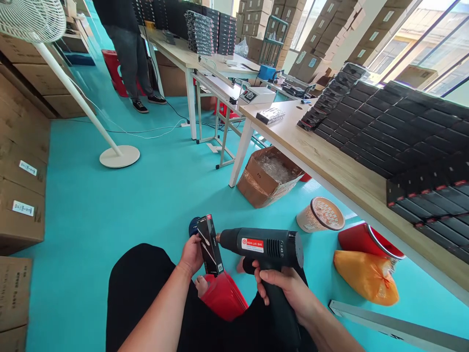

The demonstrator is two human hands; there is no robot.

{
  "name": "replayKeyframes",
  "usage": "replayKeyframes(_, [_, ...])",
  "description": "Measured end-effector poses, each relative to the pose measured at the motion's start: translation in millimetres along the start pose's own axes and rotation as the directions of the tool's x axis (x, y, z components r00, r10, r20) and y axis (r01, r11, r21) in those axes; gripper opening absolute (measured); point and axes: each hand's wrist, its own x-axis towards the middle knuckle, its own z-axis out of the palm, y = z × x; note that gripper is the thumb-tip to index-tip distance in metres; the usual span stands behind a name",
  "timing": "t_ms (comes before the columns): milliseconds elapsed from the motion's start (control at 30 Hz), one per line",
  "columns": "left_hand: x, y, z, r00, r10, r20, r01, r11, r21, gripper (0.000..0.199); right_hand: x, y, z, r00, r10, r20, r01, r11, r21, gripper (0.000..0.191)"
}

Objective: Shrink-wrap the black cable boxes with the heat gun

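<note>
My left hand [192,255] grips a slim black box [209,244] by its left side, holding it tilted above my lap. Pictures of a cable-like item and a small square code are printed on its face. In my right hand [282,283] is a dark heat gun [262,244] with a red and white label, my fingers wrapped round its handle. The heat gun's nozzle points left, close to the right edge of the box; whether they touch I cannot tell. Below the box, a red stool [225,296] shows between my knees.
A wooden table [344,168] on my right bears stacked black boxes [395,122]. Under it stand an open carton [262,178], a waste bin [318,214] and an orange bag [364,276]. A fan [119,155] and cartons [22,195] are left. A person [134,54] stands beyond.
</note>
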Motion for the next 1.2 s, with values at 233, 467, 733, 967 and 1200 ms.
replayKeyframes(233, [-10, 0, 6.8, 1.000, -0.003, 0.000, 0.003, 0.998, 0.064, 0.018, 21, -28, 2, 0.999, -0.032, 0.031, 0.033, 0.999, -0.010, 0.030])
replayKeyframes(467, [-13, -2, 9.5, 1.000, -0.006, -0.003, 0.006, 0.995, 0.098, 0.019, 36, -54, 0, 0.999, -0.013, 0.031, 0.015, 0.997, -0.075, 0.030])
replayKeyframes(733, [-14, 0, 10.3, 1.000, -0.008, 0.008, 0.007, 0.995, 0.099, 0.016, 45, -77, 8, 0.997, 0.009, 0.073, 0.005, 0.983, -0.186, 0.025])
replayKeyframes(967, [-13, 8, 4.3, 0.998, -0.048, -0.044, 0.051, 0.996, 0.074, 0.037, -6, -38, -6, 0.926, 0.337, 0.168, -0.242, 0.874, -0.421, 0.018])
replayKeyframes(1200, [-22, 19, 4.9, 0.975, -0.111, 0.194, 0.143, 0.977, -0.161, 0.047, -22, 7, -39, 0.985, 0.154, 0.084, -0.170, 0.951, 0.258, 0.039])
